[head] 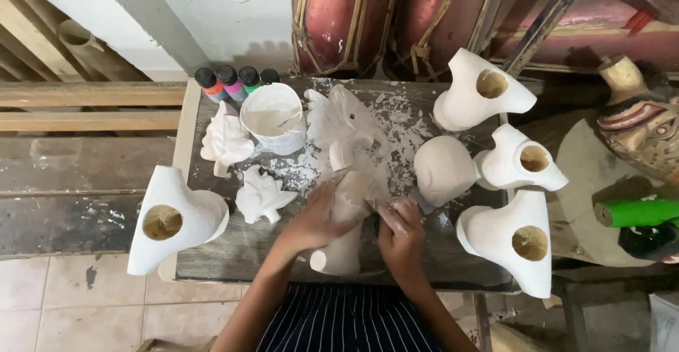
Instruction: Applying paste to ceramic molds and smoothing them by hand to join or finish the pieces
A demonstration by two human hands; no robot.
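Head view looks straight down on a worn, paint-flecked dark wooden table [233, 253], whose near edge is partly covered by the person's forearms and striped dark apron [346, 320]. What the right hand [400, 230] pinches is hard to make out: something small and pale shows between its curled fingers, too blurred to name. The lower end of the tall unpainted white carved figure [346, 203] sits between both wrists, and its upper part merges with a white carved fish shape [343, 115] behind, so their boundary is unclear.

At the far edge four small paint bottles with black caps [237, 79] stand in a row, showing orange, pink and green bodies; their labels cannot be read. Just beside them stands a white ribbed tub of white paint [272, 118].

The left hand [315, 214] lies half closed against the figure's left side, fingers wrapped on it. The right hand is curled nearly closed, touching the figure's right side. Both hands sit close together at the table's middle front, with the figure between them.

Around them rest several white hollow mask blanks [173, 217] and two small white leaf-like carvings [262, 196].
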